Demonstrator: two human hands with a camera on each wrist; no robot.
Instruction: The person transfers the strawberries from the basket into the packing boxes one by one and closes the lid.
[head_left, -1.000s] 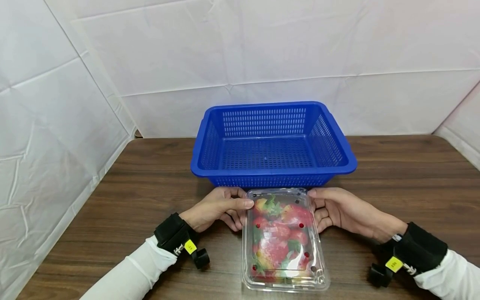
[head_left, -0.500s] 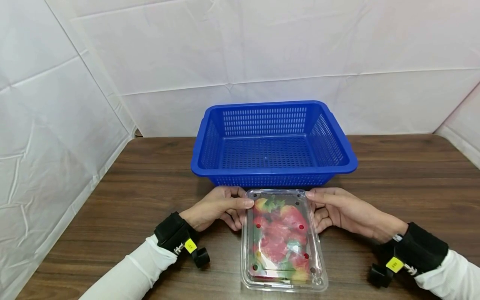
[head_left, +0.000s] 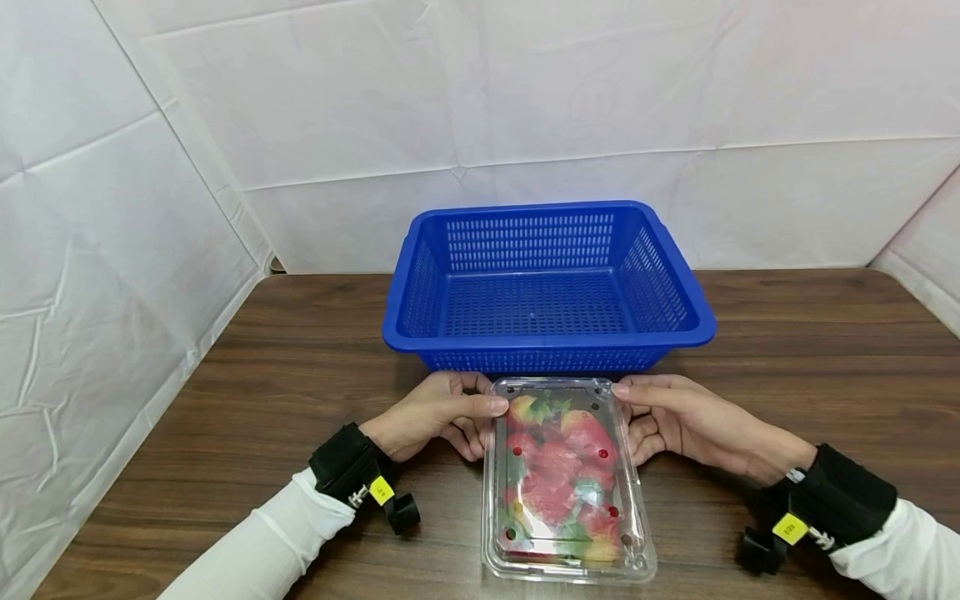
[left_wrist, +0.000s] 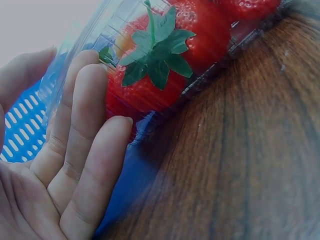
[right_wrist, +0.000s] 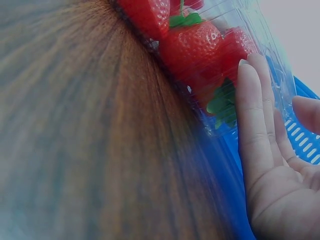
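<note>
In the head view a clear plastic clamshell box [head_left: 567, 483] lies on the brown wooden table, its lid down. Several red strawberries [head_left: 555, 467] with green leaves show through the lid, which has small round holes. At the box's far left corner, my left hand [head_left: 442, 414] holds it with the thumb on the lid's edge and the fingers along the side wall. My right hand [head_left: 686, 425] holds the far right corner in the same way. Both wrist views show fingertips [left_wrist: 90, 90] right against the clear wall, with strawberries [right_wrist: 192, 50] behind it.
Directly behind the box stands a blue plastic basket [head_left: 547, 342] with slotted walls and nothing inside. White cloth [head_left: 480, 100] hangs behind and at both sides of the wooden table [head_left: 247, 400]. Each wrist wears a black camera strap [head_left: 348, 462].
Over the first half second the box's near end shifts slightly left and the right thumb moves slightly left with it. Since then, both hands and the box have stayed put.
</note>
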